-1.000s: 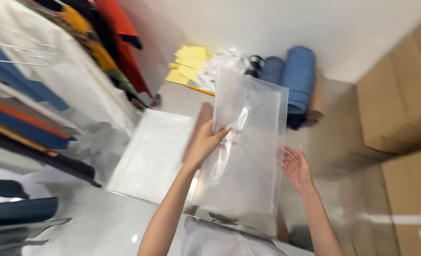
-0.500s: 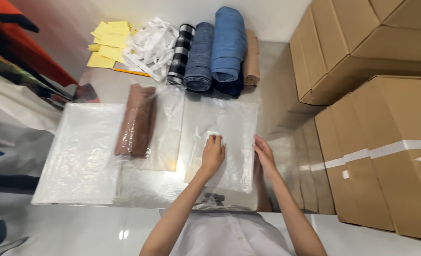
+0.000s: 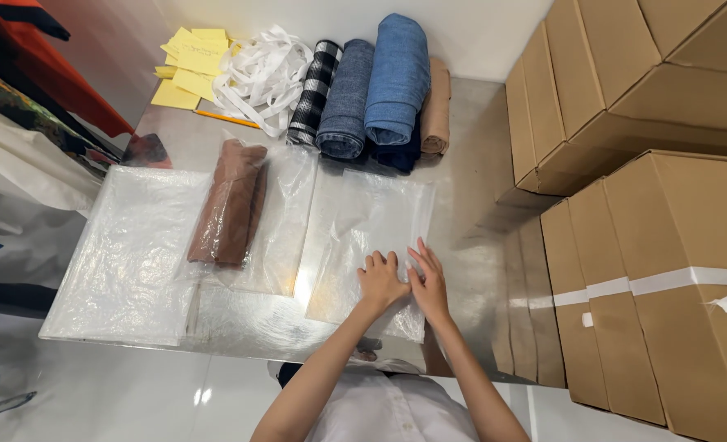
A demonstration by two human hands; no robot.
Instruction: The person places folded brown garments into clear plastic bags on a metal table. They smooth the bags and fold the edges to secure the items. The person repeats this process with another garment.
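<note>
- Left hand, centre of the frame: fingers curled, knuckles up, pressing on the near end of a clear bag; it grips nothing that can be seen.
- Right hand, touching the left one: fingers straight and close together, lying flat on the same bag.
- The clear bag lies flat and empty on the steel table, centre of the frame, its near edge at the table's front.
- Just left of it, a second bag holds a rolled brown cloth.
- Further left, a stack of bags lies flat.
- Top centre: fabric rolls, checked, blue and tan, side by side.
- Upper left: white straps and yellow notes.
- Right side: cardboard boxes, stacked.
</note>
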